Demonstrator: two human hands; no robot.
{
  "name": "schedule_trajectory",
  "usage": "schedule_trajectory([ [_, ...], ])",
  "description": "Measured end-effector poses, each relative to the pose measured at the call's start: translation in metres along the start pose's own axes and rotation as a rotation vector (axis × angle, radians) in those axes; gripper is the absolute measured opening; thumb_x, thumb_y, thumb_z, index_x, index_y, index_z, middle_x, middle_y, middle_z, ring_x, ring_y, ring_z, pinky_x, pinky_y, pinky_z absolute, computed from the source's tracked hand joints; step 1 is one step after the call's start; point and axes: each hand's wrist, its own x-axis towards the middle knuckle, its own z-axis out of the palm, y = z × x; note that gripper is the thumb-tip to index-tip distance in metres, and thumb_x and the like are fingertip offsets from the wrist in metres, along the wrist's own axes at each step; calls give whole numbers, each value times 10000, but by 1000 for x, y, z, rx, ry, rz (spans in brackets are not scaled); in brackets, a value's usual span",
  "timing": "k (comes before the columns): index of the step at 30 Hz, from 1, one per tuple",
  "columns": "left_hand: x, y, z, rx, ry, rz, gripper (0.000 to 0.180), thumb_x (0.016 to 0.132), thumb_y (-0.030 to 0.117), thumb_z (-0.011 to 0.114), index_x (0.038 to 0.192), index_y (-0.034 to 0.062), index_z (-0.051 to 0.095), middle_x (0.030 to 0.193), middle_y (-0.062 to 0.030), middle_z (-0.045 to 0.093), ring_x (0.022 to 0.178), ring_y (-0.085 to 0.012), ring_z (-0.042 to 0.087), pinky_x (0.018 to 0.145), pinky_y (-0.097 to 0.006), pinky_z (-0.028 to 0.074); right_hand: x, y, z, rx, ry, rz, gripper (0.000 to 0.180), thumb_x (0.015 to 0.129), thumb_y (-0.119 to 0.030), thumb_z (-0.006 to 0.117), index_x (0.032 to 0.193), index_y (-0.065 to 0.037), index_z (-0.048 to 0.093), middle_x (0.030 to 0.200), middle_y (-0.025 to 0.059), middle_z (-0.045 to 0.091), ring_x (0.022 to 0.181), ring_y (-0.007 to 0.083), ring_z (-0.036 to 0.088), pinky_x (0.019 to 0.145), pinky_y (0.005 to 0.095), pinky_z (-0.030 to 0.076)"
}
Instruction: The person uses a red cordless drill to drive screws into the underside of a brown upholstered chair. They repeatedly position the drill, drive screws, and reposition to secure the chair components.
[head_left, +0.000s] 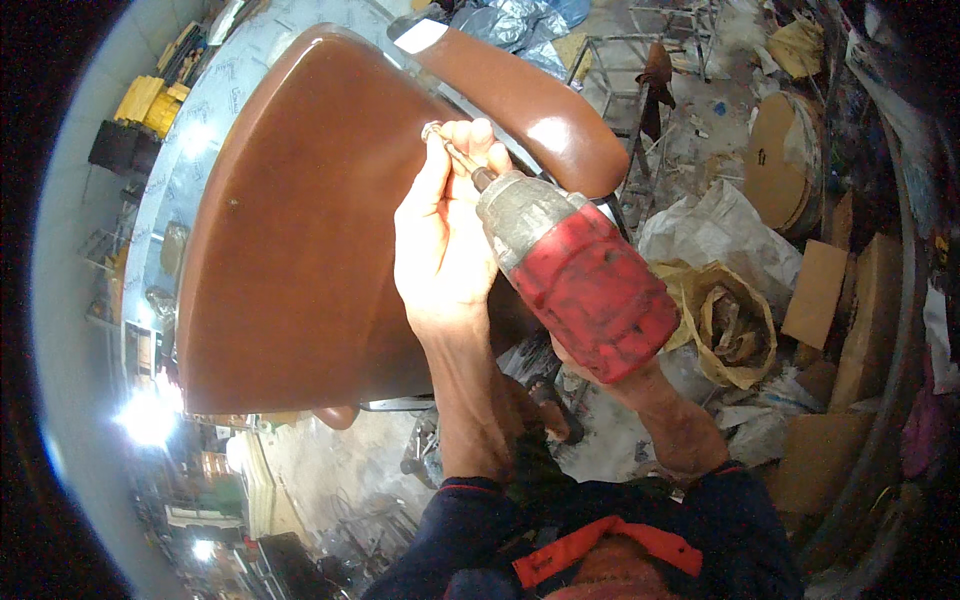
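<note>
A large glossy brown moulded chair shell [290,240] fills the middle left. A second brown curved part [530,110] arches over its upper right edge. My left hand [445,225] rests against the shell's right edge, its fingertips pinching the bit and a screw [437,135] at the tip of the driver. My right hand [600,375] sits under a red and grey power drill [575,270] and grips its handle; most of that hand is hidden by the drill body. The drill points up and to the left at the shell.
Paper sacks [735,320] and white plastic bags [720,225] lie on the floor at right, with cardboard sheets [815,290] and a round wooden disc [775,160]. A metal frame [625,60] stands behind. Yellow stacked items [150,100] sit at upper left.
</note>
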Motion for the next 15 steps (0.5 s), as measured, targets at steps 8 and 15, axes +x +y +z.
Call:
schedule_trajectory([
  [8,6,3,-4,-86,30,-49,191,1030,144,551,1111,-24,591,1080,-148,666,1086,-263,645,977,-423,534,-6,15,-1,153,-108,162,1063,518,-264,983,1330,-87,320,1280,108,519,1181,259,539,1010,418,441],
  [15,8,7,-8,-22,-57,-47,242,1035,158,543,1148,-54,575,1137,-162,647,1135,-281,619,1011,-430,520,6,18,-8,-1,-119,146,992,556,-303,958,1331,-88,378,1290,104,546,1185,274,542,1023,430,425],
])
